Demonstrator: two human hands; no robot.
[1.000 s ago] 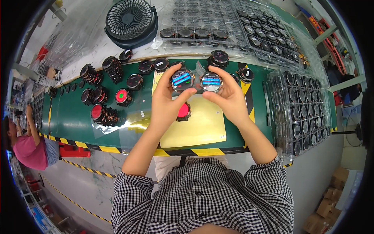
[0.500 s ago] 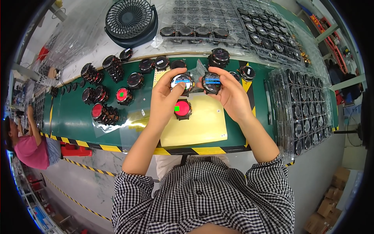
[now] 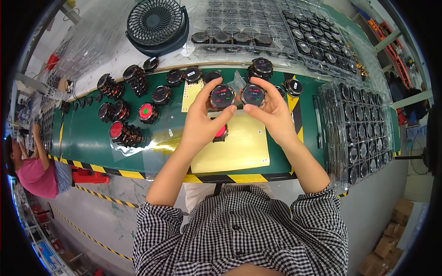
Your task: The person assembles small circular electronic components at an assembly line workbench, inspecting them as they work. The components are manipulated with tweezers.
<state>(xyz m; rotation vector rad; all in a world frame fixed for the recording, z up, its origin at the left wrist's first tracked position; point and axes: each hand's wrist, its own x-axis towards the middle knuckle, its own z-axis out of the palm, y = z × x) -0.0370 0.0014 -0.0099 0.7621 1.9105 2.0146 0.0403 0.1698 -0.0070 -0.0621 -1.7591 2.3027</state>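
My left hand (image 3: 201, 117) grips a round watch (image 3: 223, 96) by its rim, thumb at the lower edge. A second watch (image 3: 253, 95) is held the same way in my right hand (image 3: 275, 114). Both dials face up at me, side by side and slightly apart, their dark screens lit with small red, white and green marks. Below them, partly hidden by my left hand, a red-faced watch (image 3: 221, 133) lies on the yellow sheet (image 3: 230, 156). A small clear plastic bag (image 3: 238, 81) is behind the two held watches.
Stacked watch bodies (image 3: 123, 134) stand on the green mat (image 3: 87, 147) at left. Clear trays of watches (image 3: 363, 124) are piled at right, with more trays (image 3: 313, 37) behind. A black fan (image 3: 156, 25) stands at the back. A co-worker (image 3: 37, 175) is far left.
Both screens have gone from bright blue-and-white displays to dark ones with coloured marks. My left thumb has moved off the screen to the rim, and the two watches have come slightly closer together.
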